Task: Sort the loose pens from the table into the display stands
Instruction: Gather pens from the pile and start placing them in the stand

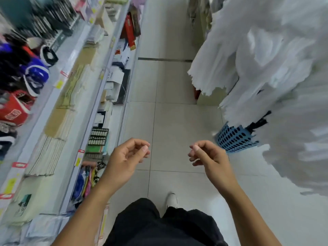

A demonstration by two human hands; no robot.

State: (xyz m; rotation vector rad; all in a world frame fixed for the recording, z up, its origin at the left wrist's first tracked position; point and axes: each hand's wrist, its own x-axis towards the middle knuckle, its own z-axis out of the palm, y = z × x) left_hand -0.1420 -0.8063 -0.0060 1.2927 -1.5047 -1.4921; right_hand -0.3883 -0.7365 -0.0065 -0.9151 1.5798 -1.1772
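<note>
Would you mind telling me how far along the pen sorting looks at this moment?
Nothing shows as done: no pens, table or display stands are in view. Nothing is in hand either; the left hand and right hand hang loosely curled and hold nothing, above the tiled floor of an aisle, with the shelves on the left and a blue perforated basket on the right. All the sorting appears left.

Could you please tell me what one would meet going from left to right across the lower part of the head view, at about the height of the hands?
Stacked notebooks on the shelf → abacus → left hand → tiled floor → right hand → blue perforated basket.
</note>
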